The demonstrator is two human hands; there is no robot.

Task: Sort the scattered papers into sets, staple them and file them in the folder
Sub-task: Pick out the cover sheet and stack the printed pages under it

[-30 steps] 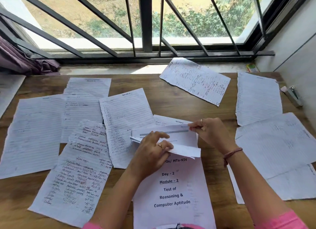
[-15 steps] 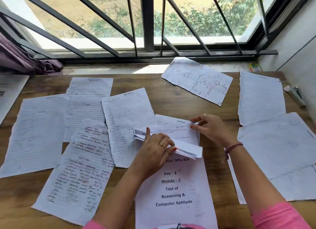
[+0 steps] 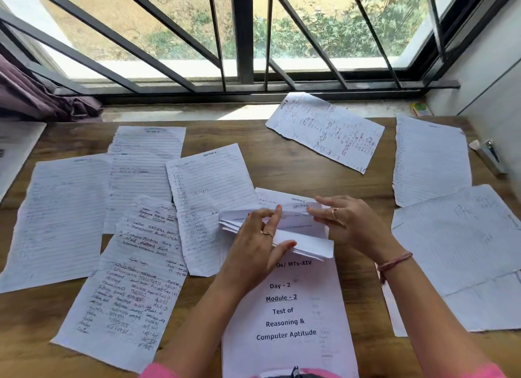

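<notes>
A folded bundle of white sheets [image 3: 307,243] lies across the top of a printed page [image 3: 287,315] reading "Test of Reasoning & Computer Aptitude". My left hand [image 3: 258,240] holds the bundle's left part, fingers pinching a flap. My right hand [image 3: 342,221] pinches the upper flap at its right side. Several lined and handwritten sheets lie scattered on the wooden table [image 3: 282,166], among them a handwritten list [image 3: 132,287] at front left and a sheet [image 3: 327,129] at the back. A silver stapler [image 3: 492,156] rests at the far right edge.
Lined sheets [image 3: 431,160] and larger sheets [image 3: 462,250] cover the right side. A flat pale item [image 3: 14,152] sits at the left edge. A barred window [image 3: 242,39] and sill run behind the table; a wall [image 3: 493,67] closes the right. A purple cloth [image 3: 33,98] lies at back left.
My right hand has moved left along the upper flap toward my left hand. My left hand has shifted its fingers on the bundle. The folded bundle stays on the printed page.
</notes>
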